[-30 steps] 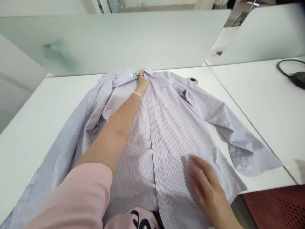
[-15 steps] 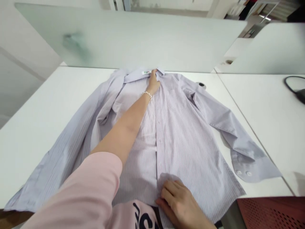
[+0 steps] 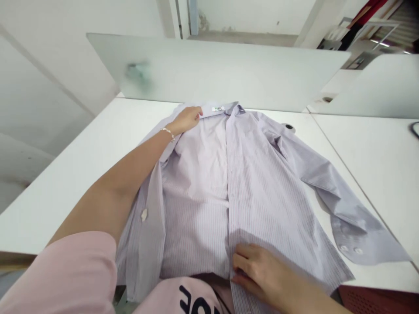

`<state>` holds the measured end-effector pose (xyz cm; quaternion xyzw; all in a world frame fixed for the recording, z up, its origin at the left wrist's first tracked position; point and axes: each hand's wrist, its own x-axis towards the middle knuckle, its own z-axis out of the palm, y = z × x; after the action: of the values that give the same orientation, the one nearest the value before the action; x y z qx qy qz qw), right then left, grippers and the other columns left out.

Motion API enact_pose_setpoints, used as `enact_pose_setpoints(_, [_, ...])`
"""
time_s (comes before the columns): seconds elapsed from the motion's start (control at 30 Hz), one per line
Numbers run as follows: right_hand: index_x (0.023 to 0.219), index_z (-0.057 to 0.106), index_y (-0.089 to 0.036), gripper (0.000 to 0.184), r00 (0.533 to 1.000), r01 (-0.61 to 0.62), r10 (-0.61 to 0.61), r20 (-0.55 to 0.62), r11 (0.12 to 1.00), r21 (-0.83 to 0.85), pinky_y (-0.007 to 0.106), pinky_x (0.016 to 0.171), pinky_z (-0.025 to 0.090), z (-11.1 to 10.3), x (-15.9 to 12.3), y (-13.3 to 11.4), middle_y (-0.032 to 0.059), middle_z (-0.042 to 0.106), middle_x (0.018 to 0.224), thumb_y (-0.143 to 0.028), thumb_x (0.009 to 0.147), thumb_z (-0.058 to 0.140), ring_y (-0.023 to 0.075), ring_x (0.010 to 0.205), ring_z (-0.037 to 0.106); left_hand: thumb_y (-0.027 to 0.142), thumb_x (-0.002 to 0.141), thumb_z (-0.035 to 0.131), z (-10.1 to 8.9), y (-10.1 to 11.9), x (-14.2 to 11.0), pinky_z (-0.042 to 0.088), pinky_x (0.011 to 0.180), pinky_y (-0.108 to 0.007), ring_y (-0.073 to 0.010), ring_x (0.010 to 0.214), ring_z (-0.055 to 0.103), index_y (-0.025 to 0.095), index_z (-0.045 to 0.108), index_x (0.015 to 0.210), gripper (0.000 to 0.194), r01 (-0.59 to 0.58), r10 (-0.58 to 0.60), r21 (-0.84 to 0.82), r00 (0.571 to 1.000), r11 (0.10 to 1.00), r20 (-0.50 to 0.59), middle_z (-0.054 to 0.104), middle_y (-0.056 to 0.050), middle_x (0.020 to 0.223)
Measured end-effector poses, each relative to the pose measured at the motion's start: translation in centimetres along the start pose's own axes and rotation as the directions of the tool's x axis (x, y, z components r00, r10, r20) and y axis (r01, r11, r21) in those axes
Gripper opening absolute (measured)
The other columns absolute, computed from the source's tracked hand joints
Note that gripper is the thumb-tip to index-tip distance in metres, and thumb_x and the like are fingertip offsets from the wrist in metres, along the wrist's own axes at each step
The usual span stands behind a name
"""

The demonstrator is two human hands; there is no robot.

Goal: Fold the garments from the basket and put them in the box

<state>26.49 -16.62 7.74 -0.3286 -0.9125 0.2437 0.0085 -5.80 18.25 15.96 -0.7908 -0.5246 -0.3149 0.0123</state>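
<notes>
A pale lilac striped long-sleeved shirt lies face up and spread open, its collar at the far side. My left hand reaches across to the left part of the collar, its fingers curled over the cloth. A white label shows inside the neckband, to the right of that hand. Near the bottom hem, my right hand pinches the edge of the right front panel. The left front panel is folded back, partly under my left arm. The right sleeve stretches outward, with two buttons on its cuff.
The shirt rests on a white table. A frosted glass divider stands along the far edge. A small round object with a dark centre sits beside the right shoulder. A red perforated surface is below the table's front edge.
My left hand has moved left from the right side of the collar to its left side. My right hand stays at the lower front edge. The view has shifted.
</notes>
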Motion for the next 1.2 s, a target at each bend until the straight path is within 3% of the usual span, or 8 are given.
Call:
enact_pose_setpoints(0.17, [0.088, 0.063, -0.014, 0.006, 0.99, 0.114, -0.104, 0.091, 0.988, -0.105, 0.027, 0.065, 0.035, -3.3, 4.5, -0.2, 0.0034, 0.061, 0.087, -0.015, 0.094, 0.064, 0.0132, 0.073, 0.055, 0.009, 0.084, 0.048, -2.6, -3.8, -4.2, 0.045, 0.105, -0.042, -0.0298, 0.113, 0.06, 0.011, 0.065, 0.118, 0.038, 0.239, -0.234, 0.167, 0.971, 0.956, -0.05, 0.062, -0.018, 0.117])
enact_pose_setpoints(0.33, [0.088, 0.066, -0.013, 0.005, 0.984, 0.173, -0.174, 0.026, 0.984, 0.038, 0.023, 0.066, 0.037, -5.9, 12.5, -0.6, 0.0028, 0.063, 0.083, -0.014, 0.092, 0.067, 0.0098, 0.071, 0.054, 0.027, 0.094, 0.049, -2.9, -3.3, -6.6, 0.042, 0.108, -0.05, -0.0393, 0.128, 0.051, 0.006, 0.05, 0.136, 0.047, 0.401, -0.402, 0.211, 0.915, 0.891, -0.041, 0.047, -0.027, 0.138])
enact_pose_setpoints(0.47, [0.093, 0.066, -0.014, 0.002, 0.979, 0.197, -0.183, -0.092, 0.966, 0.17, 0.022, 0.072, 0.043, -5.9, 17.8, -1.9, 0.0027, 0.065, 0.088, -0.015, 0.092, 0.064, 0.0097, 0.075, 0.056, 0.033, 0.095, 0.048, -2.9, -2.7, -6.9, 0.044, 0.105, -0.053, -0.0437, 0.133, 0.046, 0.007, 0.045, 0.138, 0.05, 0.455, -0.454, 0.281, 0.888, 0.845, -0.076, 0.044, -0.029, 0.142])
enact_pose_setpoints(0.67, [0.12, 0.06, -0.011, 0.026, 0.934, 0.342, -0.329, -0.142, 0.936, 0.084, 0.026, 0.085, 0.049, -4.0, 18.9, -4.7, 0.0088, 0.063, 0.109, -0.016, 0.094, 0.061, 0.013, 0.088, 0.06, 0.036, 0.088, 0.058, -2.6, -3.8, -6.2, 0.044, 0.106, -0.051, -0.0426, 0.126, 0.055, 0.005, 0.047, 0.133, 0.055, 0.499, -0.497, 0.136, 0.866, 0.856, -0.049, 0.049, -0.03, 0.137])
enact_pose_setpoints(0.8, [0.122, 0.061, -0.008, 0.027, 0.855, 0.496, -0.508, -0.104, 0.859, -0.126, 0.031, 0.102, 0.047, -3.2, 18.7, -6.2, 0.0144, 0.056, 0.123, -0.016, 0.096, 0.057, 0.019, 0.112, 0.055, 0.04, 0.075, 0.073, -2.9, -4.8, -5.6, 0.042, 0.108, -0.049, -0.0425, 0.131, 0.05, 0.007, 0.051, 0.124, 0.063, 0.567, -0.565, 0.01, 0.822, 0.824, -0.067, 0.055, -0.027, 0.13])
enact_pose_setpoints(0.9, [0.122, 0.061, -0.009, 0.027, 0.821, 0.547, -0.569, -0.053, 0.809, -0.213, 0.034, 0.104, 0.046, -2.5, 19.2, -6.8, 0.0148, 0.056, 0.123, -0.02, 0.099, 0.053, 0.021, 0.115, 0.055, 0.041, 0.071, 0.077, -3.6, -5.1, -5.6, 0.044, 0.107, -0.046, -0.0396, 0.126, 0.054, 0.01, 0.053, 0.12, 0.063, 0.615, -0.615, -0.037, 0.788, 0.788, -0.008, 0.053, -0.025, 0.132])
enact_pose_setpoints(1.07, [0.132, 0.056, -0.01, 0.036, 0.849, 0.523, -0.525, 0.061, 0.818, -0.239, 0.032, 0.088, 0.053, -0.5, 20.8, -7.1, 0.0147, 0.058, 0.121, -0.027, 0.1, 0.053, 0.019, 0.099, 0.061, 0.026, 0.071, 0.073, -4.3, -3.9, -6.5, 0.047, 0.104, -0.04, -0.0299, 0.12, 0.059, 0.015, 0.058, 0.107, 0.041, 0.499, -0.509, -0.227, 0.861, 0.836, 0.02, 0.057, -0.016, 0.131])
enact_pose_setpoints(1.2, [0.136, 0.051, -0.01, 0.038, 0.842, 0.527, -0.537, 0.056, 0.794, -0.304, 0.026, 0.073, 0.053, 0.5, 22.7, -7.6, 0.0162, 0.052, 0.131, -0.027, 0.102, 0.049, 0.0179, 0.096, 0.062, 0.012, 0.068, 0.066, -4.3, -1.1, -6.5, 0.052, 0.088, -0.031, -0.0202, 0.101, 0.067, 0.017, 0.058, 0.097, 0.031, 0.365, -0.407, -0.573, 0.911, 0.733, 0.06, 0.064, -0.008, 0.116])
